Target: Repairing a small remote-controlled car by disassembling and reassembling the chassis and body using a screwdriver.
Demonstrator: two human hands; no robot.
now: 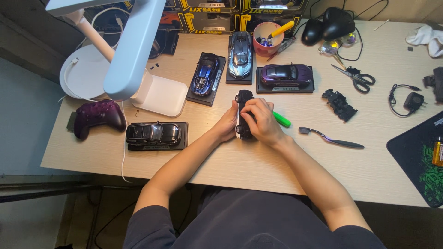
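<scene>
A small black and white model car [242,97] lies on the wooden desk [286,161] just in front of me, turned end-on. My left hand [227,125] cups its left side. My right hand [262,119] lies over the top of the car and also grips a green-handled tool [281,120] that sticks out to the right. Most of the car's body is hidden under my fingers.
Model cars on black bases stand around: dark one [153,133] left, blue [205,76], silver [241,55], purple [286,75]. Also a purple gamepad [98,116], white lamp [134,50], pink cup [268,39], scissors [356,77], toothbrush [332,138], black car part [339,104], mouse pad [420,157].
</scene>
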